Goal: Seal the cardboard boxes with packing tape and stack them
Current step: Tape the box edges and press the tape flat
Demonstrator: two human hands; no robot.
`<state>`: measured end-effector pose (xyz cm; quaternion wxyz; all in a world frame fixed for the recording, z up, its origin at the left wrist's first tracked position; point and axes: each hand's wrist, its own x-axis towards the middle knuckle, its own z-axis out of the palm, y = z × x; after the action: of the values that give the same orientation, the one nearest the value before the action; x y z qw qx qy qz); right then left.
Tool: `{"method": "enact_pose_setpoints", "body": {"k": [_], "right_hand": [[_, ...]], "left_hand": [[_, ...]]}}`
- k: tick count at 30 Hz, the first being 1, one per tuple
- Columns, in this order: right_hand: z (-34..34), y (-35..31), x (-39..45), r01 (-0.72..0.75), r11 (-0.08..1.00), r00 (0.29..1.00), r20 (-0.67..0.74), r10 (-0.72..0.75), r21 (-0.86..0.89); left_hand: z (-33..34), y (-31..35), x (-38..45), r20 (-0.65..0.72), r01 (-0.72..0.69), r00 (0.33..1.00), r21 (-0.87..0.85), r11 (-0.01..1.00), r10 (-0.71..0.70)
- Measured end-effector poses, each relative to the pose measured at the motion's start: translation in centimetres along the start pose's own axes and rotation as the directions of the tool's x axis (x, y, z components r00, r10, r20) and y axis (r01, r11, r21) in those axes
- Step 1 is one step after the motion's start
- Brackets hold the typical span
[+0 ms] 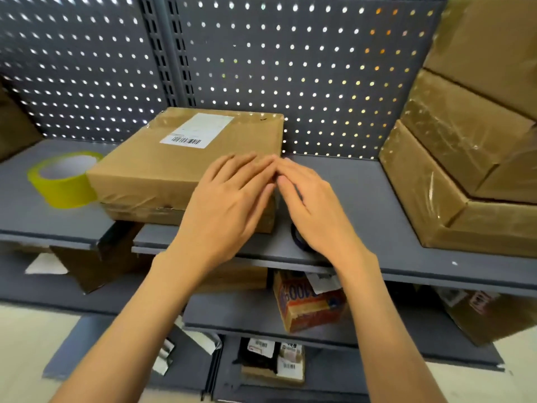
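Note:
A flat cardboard box (174, 161) with a white barcode label lies on the grey shelf (363, 199), its edges covered in clear tape. My left hand (229, 199) lies flat with straight fingers on the box's near right corner. My right hand (308, 205) hovers just right of that corner, fingers straight, fingertips meeting those of the left hand. A roll of yellowish packing tape (65, 178) stands on the shelf against the box's left side. A dark round object (297, 238) shows partly under my right hand; what it is cannot be told.
A stack of taped cardboard boxes (453, 170) fills the shelf's right end. A perforated grey back panel (290, 68) closes off the rear. Lower shelves hold an orange printed carton (308, 306), small labelled parcels (273, 359) and more cardboard.

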<state>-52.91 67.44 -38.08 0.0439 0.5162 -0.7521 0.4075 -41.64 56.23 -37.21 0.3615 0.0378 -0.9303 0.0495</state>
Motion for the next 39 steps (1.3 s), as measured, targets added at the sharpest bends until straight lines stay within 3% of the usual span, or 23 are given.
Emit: {"method": "enact_pose_setpoints", "body": {"k": [5,10,12,14,17,20,23,33,39], "right_hand": [[0.0,0.6,1.0,0.023,0.985,1.000,0.003,-0.023,-0.169],[0.4,1.0,2.0,-0.036,0.988,0.998,0.051,0.044,-0.148],[0.3,0.8,2.3,-0.119,0.992,0.988,0.091,0.123,-0.049],[0.1,-0.2,2.4,-0.273,0.940,0.961,0.104,0.256,0.206],[0.7,-2.3,1.9,-0.388,0.709,0.888,0.033,0.459,0.589],[2.9,-4.3,0.5,-0.355,0.587,0.873,0.033,0.487,0.728],[4.9,-5.1,-0.4,-0.355,0.586,0.871,0.031,0.490,0.728],[5.7,-4.9,-1.6,-0.416,0.602,0.854,0.065,0.516,0.681],[4.5,-4.9,-1.3,-0.519,0.612,0.814,0.125,0.567,0.597]], "left_hand": [[0.0,-0.3,-1.5,0.092,0.049,0.995,-0.055,0.997,-0.044],[-0.1,-0.3,-1.9,0.056,0.075,0.996,-0.197,0.978,-0.065],[-0.6,-0.5,-1.9,0.039,0.133,0.991,-0.296,0.946,-0.127],[-1.5,-0.7,-1.3,0.021,0.193,0.980,-0.359,0.913,-0.199],[-2.0,-0.8,0.9,-0.010,0.178,0.982,-0.278,0.944,-0.188],[-1.2,-0.6,3.1,0.098,0.119,0.989,-0.115,0.986,-0.108],[0.1,-0.7,3.3,0.322,0.126,0.940,-0.016,0.992,-0.114],[0.7,-0.2,3.0,0.399,0.117,0.899,0.172,0.978,-0.177],[0.4,0.4,3.2,0.439,0.224,0.845,0.228,0.948,-0.306]]}}
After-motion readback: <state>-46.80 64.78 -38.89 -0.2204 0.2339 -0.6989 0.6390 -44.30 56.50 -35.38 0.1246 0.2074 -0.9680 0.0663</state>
